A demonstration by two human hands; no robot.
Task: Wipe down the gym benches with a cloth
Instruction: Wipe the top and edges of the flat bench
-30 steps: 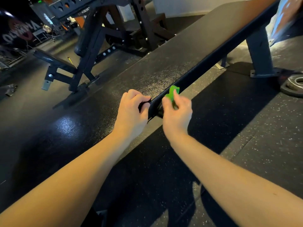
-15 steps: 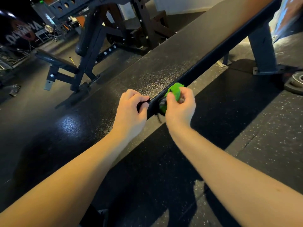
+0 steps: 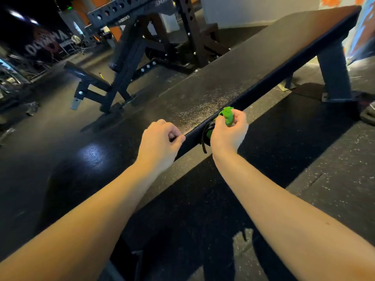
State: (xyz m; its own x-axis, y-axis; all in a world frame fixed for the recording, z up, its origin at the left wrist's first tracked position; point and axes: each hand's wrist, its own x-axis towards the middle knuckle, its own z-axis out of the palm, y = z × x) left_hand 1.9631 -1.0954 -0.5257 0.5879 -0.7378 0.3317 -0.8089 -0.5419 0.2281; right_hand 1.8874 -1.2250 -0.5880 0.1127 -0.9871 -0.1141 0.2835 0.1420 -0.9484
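Note:
A long flat black gym bench (image 3: 239,78) runs from the lower left to the upper right. My right hand (image 3: 228,136) grips a bunched green cloth (image 3: 227,115) against the bench's right side edge. A dark strap hangs just below the cloth. My left hand (image 3: 160,141) has its fingers curled over the same edge, a little nearer to me. Part of the cloth is hidden behind my right hand.
An adjustable bench (image 3: 89,82) and a black rack frame (image 3: 140,37) stand on the rubber floor to the left. The bench's far leg (image 3: 334,78) is at the right, with a weight plate (image 3: 368,116) on the floor beside it.
My right hand has slid the green cloth a short way farther along the bench's side edge. My left hand has stayed gripping the edge.

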